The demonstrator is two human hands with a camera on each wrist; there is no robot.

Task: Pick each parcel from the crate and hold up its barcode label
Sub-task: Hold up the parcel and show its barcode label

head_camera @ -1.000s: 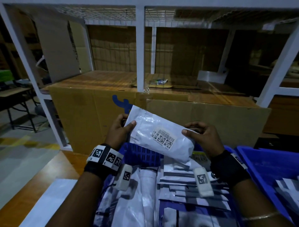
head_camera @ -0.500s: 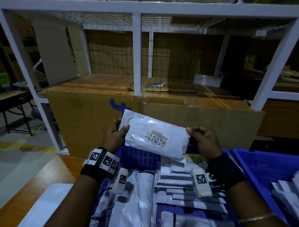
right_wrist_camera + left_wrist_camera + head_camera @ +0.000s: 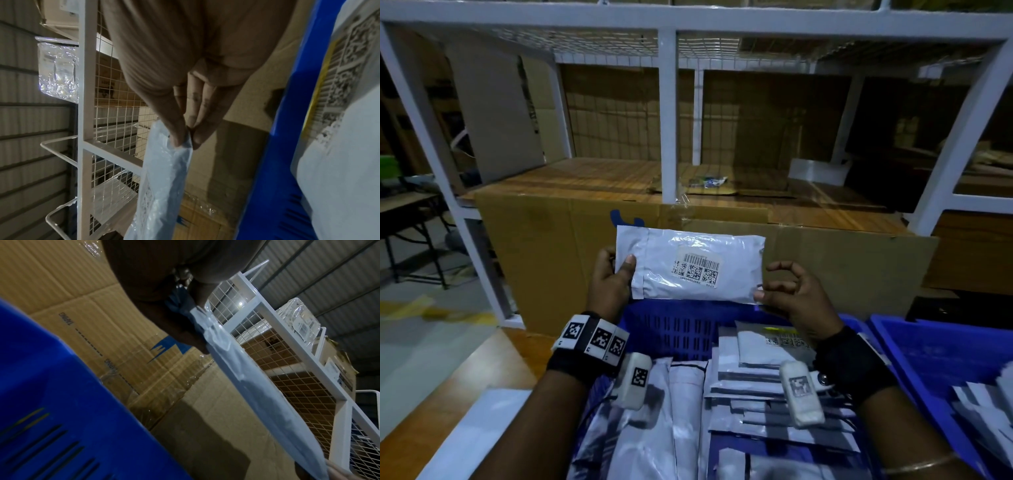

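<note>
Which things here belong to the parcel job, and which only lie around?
Job:
- held parcel
- its barcode label
- left hand, right hand holding it
- blue crate of parcels

Lying about:
- cardboard box
- white rack
- second blue crate

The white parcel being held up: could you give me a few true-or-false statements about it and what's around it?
1. Both hands hold the white parcel: the left hand at one end, the right hand pinching the other. True.
2. The barcode label faces away from the head camera. False: it faces the camera.
3. The parcel lies flat inside the blue crate. False: it is held above the crate's far wall.
4. More white parcels lie in the crate. True.
5. A cardboard box stands behind the crate. True.
</note>
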